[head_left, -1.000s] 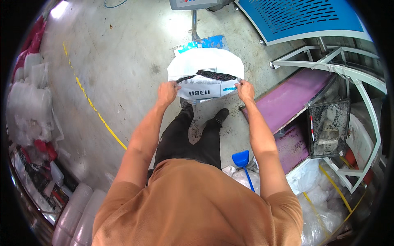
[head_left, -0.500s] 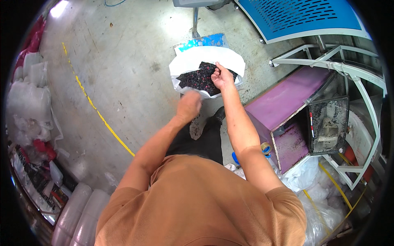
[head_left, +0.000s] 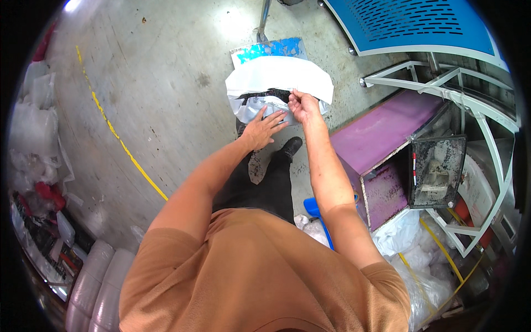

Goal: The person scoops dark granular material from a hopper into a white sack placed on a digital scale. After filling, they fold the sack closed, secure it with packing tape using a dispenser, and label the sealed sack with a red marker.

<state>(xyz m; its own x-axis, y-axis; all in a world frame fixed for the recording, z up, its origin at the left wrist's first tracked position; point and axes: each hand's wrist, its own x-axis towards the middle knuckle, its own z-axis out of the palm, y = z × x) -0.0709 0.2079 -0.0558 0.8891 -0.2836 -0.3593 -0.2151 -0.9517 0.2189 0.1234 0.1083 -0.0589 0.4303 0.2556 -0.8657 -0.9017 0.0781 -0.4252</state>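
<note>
A white plastic bag (head_left: 276,72) stands on the worn blue platform (head_left: 276,48) of what looks like a floor scale. Its mouth is a narrow gap, through which dark granules (head_left: 282,94) show. My left hand (head_left: 266,128) lies with spread fingers against the near side of the bag. My right hand (head_left: 303,105) is closed in a pinch at the right end of the mouth, apparently on the bag's edge; the exact grip is partly hidden by the fingers.
A purple-sided box (head_left: 381,130) with a dark hinged flap stands to the right, beside a white metal frame (head_left: 481,99). Behind it is a slotted blue panel (head_left: 412,25). Clear plastic rolls (head_left: 88,282) lie at lower left. A yellow line (head_left: 113,128) crosses the floor.
The bag's near side has come up toward the far side, so the mouth is narrower and fewer granules show. My left hand has moved forward onto the bag with fingers spread.
</note>
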